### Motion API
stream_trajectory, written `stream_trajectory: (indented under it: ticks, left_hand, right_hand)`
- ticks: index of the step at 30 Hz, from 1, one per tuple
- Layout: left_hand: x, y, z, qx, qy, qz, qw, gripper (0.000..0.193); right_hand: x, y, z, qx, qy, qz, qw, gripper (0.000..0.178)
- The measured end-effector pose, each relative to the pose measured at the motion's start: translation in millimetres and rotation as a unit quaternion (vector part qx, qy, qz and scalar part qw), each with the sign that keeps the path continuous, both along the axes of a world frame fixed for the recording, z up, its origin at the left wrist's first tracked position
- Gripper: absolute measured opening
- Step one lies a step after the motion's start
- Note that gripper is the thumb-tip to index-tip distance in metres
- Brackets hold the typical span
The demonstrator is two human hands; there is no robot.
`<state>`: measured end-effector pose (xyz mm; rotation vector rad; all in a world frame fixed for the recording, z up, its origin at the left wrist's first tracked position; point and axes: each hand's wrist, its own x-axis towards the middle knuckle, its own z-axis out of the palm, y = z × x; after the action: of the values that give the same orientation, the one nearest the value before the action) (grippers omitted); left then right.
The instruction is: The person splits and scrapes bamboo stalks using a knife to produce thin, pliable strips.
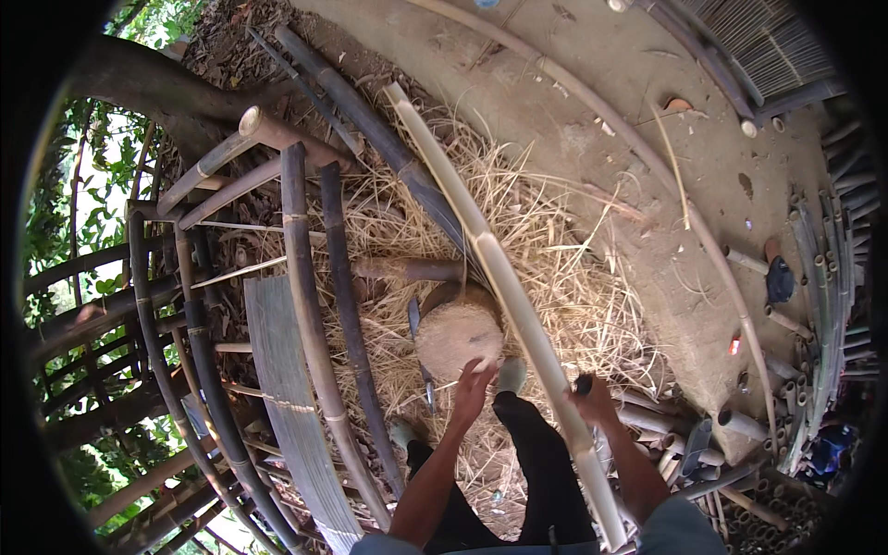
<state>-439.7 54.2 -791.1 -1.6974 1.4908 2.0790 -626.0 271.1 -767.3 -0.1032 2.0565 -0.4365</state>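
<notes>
Just right of the round wooden block (460,340), the long pale bamboo pole (507,270) runs on a slant from over the straw (555,250) down past the person's right leg (536,449). Left grip (470,396): fingers loosely spread, nothing in it, at the block's near edge; can't tell if touching. Right grip (598,405): curled round a dark handle (583,383), just beside the pole; rest of that tool hidden, contact with the pole unclear. Handling, my read: light for its length, but a long lever, so the far end will swing. Stiff; likelier to split along the grain than bend. Smooth skin, probably a bit slick; any cut edges could be sharp. Best hold: around mid-length, by a node, palm on the rounded face, fingers off the edges.
</notes>
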Motion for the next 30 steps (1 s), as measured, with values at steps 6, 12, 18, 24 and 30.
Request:
stream_trajectory:
  ticks: [6,12,18,24,30]
  left_hand:
    - [-113.9,5.1,-8.5,0.422,0.228,0.327,0.814,0.085]
    - [-78.0,5.9,91.4,0.396,0.318,0.272,0.817,0.084]
    - [8.3,-71.9,237.3,0.216,0.427,0.170,0.862,0.102]
    - [57.2,-247.8,471.0,-0.139,0.563,0.260,0.772,0.081]
    - [221.6,-251.0,584.7,-0.086,0.626,0.128,0.765,0.061]
  right_hand:
    - [41.6,57.6,95.3,-0.117,0.055,0.008,0.992,0.055]
    - [56.1,84.2,139.3,-0.149,-0.002,-0.047,0.988,0.061]
    - [100.8,90.3,216.1,-0.172,-0.018,0.016,0.985,0.067]
    - [176.8,91.3,269.2,-0.141,0.129,0.133,0.973,0.065]
    - [253.9,75.3,312.2,-0.104,0.283,0.052,0.952,0.047]
